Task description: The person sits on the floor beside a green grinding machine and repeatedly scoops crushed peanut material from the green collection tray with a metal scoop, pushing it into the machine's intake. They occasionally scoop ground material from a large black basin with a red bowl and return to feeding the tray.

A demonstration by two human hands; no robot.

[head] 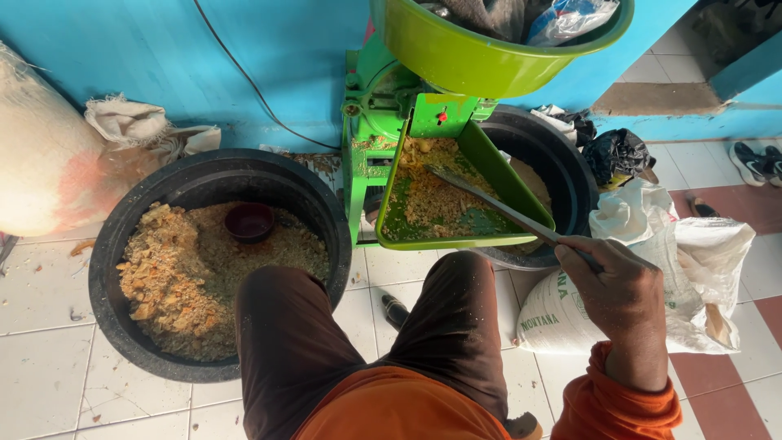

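Note:
My right hand [621, 292] grips the end of a long thin metal blade [489, 204] that reaches up and left into the green tray [521, 195] of a green grinding machine [383, 114]. Yellow-brown crumbly meal lies in that tray around the blade's tip. My left hand is out of sight. My knees in brown trousers [366, 334] sit below the tray.
A big black tub [110, 244] at left holds coarse brown meal and a small dark red bowl [249, 221]. A second black tub [562, 163] stands under the tray. A white sack [692, 277] lies right, a full sack [41, 155] far left, a green hopper [489, 57] above.

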